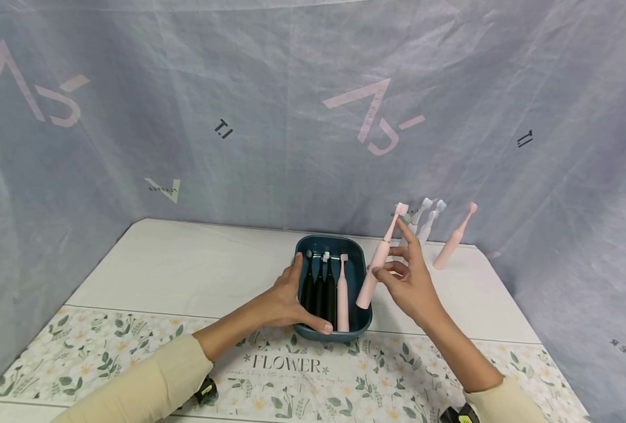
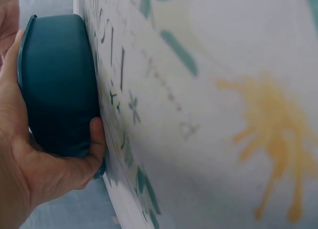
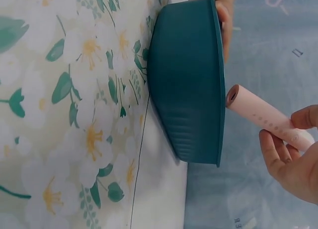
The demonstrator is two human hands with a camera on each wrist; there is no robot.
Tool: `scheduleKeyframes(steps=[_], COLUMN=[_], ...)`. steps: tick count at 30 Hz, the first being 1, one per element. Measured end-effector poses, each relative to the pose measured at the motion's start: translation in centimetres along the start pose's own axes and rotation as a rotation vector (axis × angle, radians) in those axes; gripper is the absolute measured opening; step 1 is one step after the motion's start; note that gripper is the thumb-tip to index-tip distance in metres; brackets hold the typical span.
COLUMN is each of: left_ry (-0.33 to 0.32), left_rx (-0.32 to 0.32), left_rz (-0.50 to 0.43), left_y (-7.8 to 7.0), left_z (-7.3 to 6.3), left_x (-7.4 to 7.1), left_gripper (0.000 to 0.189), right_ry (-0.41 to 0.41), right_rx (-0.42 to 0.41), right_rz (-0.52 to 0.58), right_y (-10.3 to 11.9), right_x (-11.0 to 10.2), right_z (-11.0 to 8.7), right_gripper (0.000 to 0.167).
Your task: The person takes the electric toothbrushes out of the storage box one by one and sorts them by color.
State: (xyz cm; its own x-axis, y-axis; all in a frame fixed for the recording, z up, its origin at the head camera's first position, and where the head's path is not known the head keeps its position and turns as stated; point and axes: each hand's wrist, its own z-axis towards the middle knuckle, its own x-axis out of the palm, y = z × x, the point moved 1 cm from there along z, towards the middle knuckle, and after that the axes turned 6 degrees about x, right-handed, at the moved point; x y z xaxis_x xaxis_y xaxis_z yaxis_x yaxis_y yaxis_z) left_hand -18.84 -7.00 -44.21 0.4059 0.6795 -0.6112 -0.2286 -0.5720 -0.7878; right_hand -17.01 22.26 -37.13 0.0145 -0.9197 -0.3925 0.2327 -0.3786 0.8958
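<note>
My left hand (image 1: 283,302) grips the left side of a deep teal plastic bin (image 1: 367,322), its thumb at the front wall and fingers along the left rim. In the bin lie several black electric toothbrushes (image 1: 319,296) with a pink electric toothbrush (image 1: 342,296) to their right. Between thumb and fingers, my right hand (image 1: 412,282) pinches another pink electric toothbrush (image 1: 378,258), tilted with its brush head up. Its base end overlaps the bin's right rim in the head view; in the right wrist view that base end (image 3: 243,97) is right at the rim.
Behind my right hand stand several white electric toothbrushes (image 1: 425,228). Farther right another pink toothbrush (image 1: 450,247) stands upright. A white table (image 1: 201,258) with a floral printed band (image 1: 133,338) lies beneath, and a grey-blue printed curtain (image 1: 270,164) hangs behind and along the sides.
</note>
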Motion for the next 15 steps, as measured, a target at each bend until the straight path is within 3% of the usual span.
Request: scheduleKeyframes(steps=[15], left_ry=[0.012], left_rx=[-0.012], left_rz=[0.005], left_y=[-0.1], left_z=[-0.2], left_x=[-0.2], left_gripper=[0.173], right_ry=[-0.051], right_rx=[0.01], right_rz=[0.019], right_y=[-0.6], right_x=[-2.4], right_z=[-0.7], right_gripper=[0.105])
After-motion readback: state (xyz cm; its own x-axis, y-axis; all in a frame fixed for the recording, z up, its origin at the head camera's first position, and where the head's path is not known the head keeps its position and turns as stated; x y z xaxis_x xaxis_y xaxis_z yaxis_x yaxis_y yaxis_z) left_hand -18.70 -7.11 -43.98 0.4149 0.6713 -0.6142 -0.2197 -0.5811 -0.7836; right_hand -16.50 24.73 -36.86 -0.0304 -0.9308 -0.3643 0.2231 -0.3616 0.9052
